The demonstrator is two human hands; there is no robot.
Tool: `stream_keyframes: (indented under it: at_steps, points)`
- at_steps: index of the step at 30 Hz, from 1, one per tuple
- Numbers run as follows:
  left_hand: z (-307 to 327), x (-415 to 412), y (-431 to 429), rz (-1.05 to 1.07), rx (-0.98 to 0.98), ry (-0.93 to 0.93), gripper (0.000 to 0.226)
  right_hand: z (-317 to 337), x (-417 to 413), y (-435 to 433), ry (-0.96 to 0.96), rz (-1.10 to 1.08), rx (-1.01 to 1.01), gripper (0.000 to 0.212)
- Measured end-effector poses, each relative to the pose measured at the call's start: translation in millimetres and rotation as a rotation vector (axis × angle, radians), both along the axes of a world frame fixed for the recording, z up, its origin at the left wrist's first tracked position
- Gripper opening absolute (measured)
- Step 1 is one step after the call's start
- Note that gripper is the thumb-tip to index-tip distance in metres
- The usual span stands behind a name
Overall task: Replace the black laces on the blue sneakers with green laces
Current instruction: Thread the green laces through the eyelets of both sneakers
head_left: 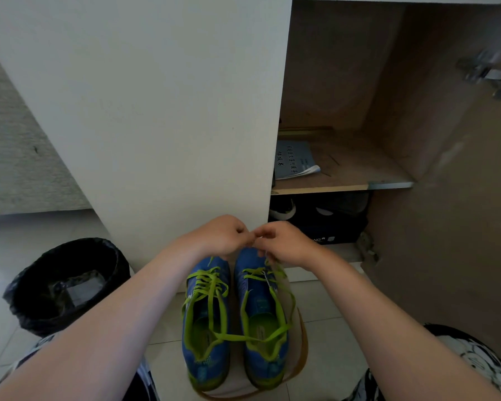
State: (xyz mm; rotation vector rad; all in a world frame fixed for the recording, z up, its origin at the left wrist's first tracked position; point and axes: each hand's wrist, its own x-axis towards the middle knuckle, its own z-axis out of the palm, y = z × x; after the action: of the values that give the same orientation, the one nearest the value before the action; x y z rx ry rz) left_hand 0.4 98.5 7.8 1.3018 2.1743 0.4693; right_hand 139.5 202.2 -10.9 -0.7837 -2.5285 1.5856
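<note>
On the floor before the cabinet (pixel 156 111) | left sneaker (pixel 207 363) and right sneaker (pixel 265 366) both carry green laces (pixel 207 285), no black seen | right lacing loose, likely unfinished | left hand (pixel 223 235) and right hand (pixel 285 244) fingers (pixel 262 234) pinch its lace end

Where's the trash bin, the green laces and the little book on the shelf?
trash bin (pixel 22 306): head view, on its bag-covered outer wall.
green laces (pixel 203 287): head view, on a crossed strand.
little book (pixel 294 159): head view, middle of its blue-grey cover.
</note>
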Motion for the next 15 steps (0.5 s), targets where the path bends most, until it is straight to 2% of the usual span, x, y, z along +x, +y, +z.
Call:
stream_keyframes:
  at_steps: [4,7,9,10,12,14,15]
  points:
    - [4.2,-13.2,-6.3,0.011,0.001,-0.045,0.022,-6.9,5.1,18.9,-0.145,-0.077,0.319,0.026]
    - [1.0,-18.9,-10.7,-0.004,-0.005,-0.060,0.024,-8.0,10.1,22.8,-0.303,-0.095,0.478,0.028]
    - [-2.4,-15.4,-11.3,-0.020,-0.019,-0.051,0.029,-10.3,9.6,20.5,-0.334,-0.050,0.537,0.024]
    - [-4.2,-11.6,-10.7,-0.032,-0.028,-0.049,0.031,-11.5,7.7,17.5,-0.291,-0.019,0.533,0.032]
    - [-8.3,-3.5,-7.7,-0.044,-0.050,-0.056,0.029,-13.4,2.7,9.6,-0.125,0.019,0.340,0.051]
    - [-10.8,2.5,-4.9,-0.021,-0.064,-0.063,0.028,-12.3,-0.4,1.8,-0.004,0.070,0.138,0.045]
    - [-11.0,3.3,-4.0,0.005,-0.061,-0.067,0.029,-11.3,-0.8,1.1,0.012,0.082,0.129,0.037]
